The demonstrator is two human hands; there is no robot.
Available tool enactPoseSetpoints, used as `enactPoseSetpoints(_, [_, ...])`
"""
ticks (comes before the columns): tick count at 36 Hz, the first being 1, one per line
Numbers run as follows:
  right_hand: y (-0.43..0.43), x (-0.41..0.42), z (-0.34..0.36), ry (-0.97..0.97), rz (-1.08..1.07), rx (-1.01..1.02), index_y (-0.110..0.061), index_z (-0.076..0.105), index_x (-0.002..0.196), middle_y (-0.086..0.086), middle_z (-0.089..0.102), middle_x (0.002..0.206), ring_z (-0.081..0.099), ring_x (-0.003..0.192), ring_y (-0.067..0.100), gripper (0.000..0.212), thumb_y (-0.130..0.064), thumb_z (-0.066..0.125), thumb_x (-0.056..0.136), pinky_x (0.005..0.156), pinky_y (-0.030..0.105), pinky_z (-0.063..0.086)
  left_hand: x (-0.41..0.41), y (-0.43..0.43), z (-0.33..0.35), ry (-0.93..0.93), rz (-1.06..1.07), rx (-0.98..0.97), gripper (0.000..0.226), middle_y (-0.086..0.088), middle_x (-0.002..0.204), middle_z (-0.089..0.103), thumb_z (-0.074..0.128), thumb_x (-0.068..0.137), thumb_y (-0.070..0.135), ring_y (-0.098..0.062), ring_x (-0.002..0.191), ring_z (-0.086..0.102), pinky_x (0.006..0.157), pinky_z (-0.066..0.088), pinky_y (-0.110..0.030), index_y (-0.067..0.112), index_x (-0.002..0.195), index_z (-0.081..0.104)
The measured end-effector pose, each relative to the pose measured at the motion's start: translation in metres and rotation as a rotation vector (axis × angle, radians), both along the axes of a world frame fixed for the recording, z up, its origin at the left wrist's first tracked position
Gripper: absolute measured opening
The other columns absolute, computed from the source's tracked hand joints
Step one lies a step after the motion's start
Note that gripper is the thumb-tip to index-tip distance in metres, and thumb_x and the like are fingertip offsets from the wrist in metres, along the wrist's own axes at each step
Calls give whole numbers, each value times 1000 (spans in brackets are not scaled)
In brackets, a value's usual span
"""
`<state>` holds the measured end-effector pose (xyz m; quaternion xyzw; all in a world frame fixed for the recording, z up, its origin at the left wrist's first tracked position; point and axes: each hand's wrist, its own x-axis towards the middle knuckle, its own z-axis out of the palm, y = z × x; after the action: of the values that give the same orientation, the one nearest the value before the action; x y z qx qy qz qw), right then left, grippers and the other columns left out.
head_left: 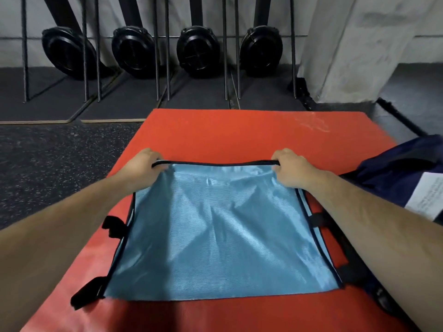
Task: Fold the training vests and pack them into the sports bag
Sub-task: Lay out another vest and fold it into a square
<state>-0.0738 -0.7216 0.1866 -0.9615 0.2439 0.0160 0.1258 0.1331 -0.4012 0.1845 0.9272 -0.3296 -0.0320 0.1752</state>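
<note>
A light blue training vest (215, 236) with black edging and black side straps lies spread on a red mat (227, 133). My left hand (141, 167) grips its far left corner at the black hem. At the far right corner my right hand (291, 168) grips the same hem. The hem is stretched taut between the two hands and lifted slightly. A dark navy sports bag (398, 173) lies at the right edge of the mat, partly cut off by the frame, with a white label (426, 197) on it.
Beyond the mat stand several black rowing machines (134, 51) upright between metal rods (158, 56) against a white wall. Dark speckled rubber floor (55, 159) lies to the left. A white pillar (359, 44) rises at the back right.
</note>
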Motion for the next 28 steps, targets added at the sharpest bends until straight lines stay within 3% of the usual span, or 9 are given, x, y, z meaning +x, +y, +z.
enactPoseSetpoints(3, [2,-8,19,-90,-1,94,-27,43,108,1,57,92,57,76,18,5,-25,45,104,71,37,50,-3,7,21,-20,-1,-98,18,-4,104,55,60,96,29,-22,100,52,86,41,-33,13,98,68])
enactPoseSetpoints(5, [7,-14,37,-141,23,81,-28,41,106,-1,58,84,54,74,18,5,-24,44,104,78,35,43,-7,13,40,-21,-10,-141,18,-2,103,60,61,95,31,-21,99,55,85,40,-33,15,98,69])
enactPoseSetpoints(7, [11,-20,58,-212,37,39,-30,45,104,-5,60,89,55,85,20,5,-26,47,104,91,36,33,-16,20,66,5,7,-185,12,0,96,64,61,95,35,-22,86,58,74,43,-35,27,91,68])
enactPoseSetpoints(11, [22,-33,95,-357,54,-5,-30,59,105,-10,66,105,58,104,17,7,-29,58,98,106,42,34,-36,36,110,-48,0,-227,14,-6,80,65,57,97,38,-30,68,62,55,43,-34,35,84,62])
enactPoseSetpoints(15, [42,-60,148,-518,56,55,-13,68,102,-1,66,101,60,102,21,16,-25,66,93,85,30,41,-63,65,160,-89,18,-315,15,-4,89,67,55,98,39,-25,79,64,70,50,-40,28,96,64])
enactPoseSetpoints(17, [42,-63,156,-559,34,87,-11,67,98,-1,64,96,59,95,20,16,-26,68,92,78,27,37,-64,67,169,-99,25,-351,15,-4,94,69,58,97,35,-25,87,64,72,50,-33,23,98,67])
enactPoseSetpoints(19, [46,-70,161,-567,38,95,-13,66,95,-2,64,95,58,91,17,12,-24,69,91,75,27,37,-71,72,178,-96,6,-355,13,-4,96,67,61,96,30,-25,90,62,65,43,-24,20,98,69])
enactPoseSetpoints(22, [62,-101,192,-648,79,133,-26,62,84,-7,65,91,59,88,15,11,-23,71,89,78,32,44,-97,98,206,-129,-27,-407,11,5,97,63,65,93,28,-13,93,57,80,37,-24,37,86,63])
enactPoseSetpoints(28, [92,-154,243,-822,185,165,-34,64,83,-15,65,81,57,75,2,14,-23,71,90,69,22,43,-143,133,249,-169,-45,-477,22,30,81,65,68,90,30,17,81,56,77,39,-10,48,80,60])
